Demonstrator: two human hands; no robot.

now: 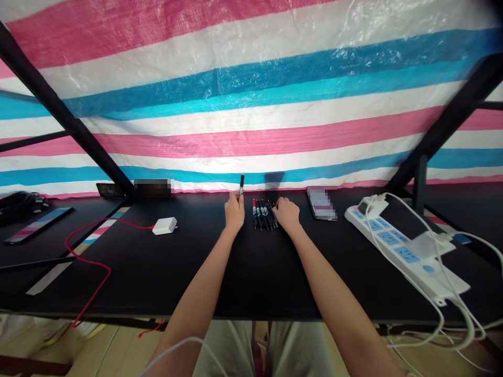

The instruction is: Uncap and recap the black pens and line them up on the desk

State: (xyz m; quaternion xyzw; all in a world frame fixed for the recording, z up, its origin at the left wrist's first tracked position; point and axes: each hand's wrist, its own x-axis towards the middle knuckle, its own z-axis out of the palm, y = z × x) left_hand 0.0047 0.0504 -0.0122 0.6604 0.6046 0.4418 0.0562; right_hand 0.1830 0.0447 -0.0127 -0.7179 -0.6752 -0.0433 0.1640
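Observation:
My left hand [234, 210] is closed around a black marker pen [241, 184], which stands upright above my fist. Just to its right, a row of several marker pens [264, 213] lies side by side on the black table [251, 272], one of them with a red cap. My right hand [286, 213] rests on the table at the right end of that row, fingers curled and touching the nearest pens. I cannot make out whether it grips one.
A white charger [164, 225] with a red cable [90, 262] lies at the left. A phone [321, 203] lies right of the pens. A white power strip [404, 251] with white cables fills the right side. Another phone [37, 224] lies far left. A striped tarp hangs behind.

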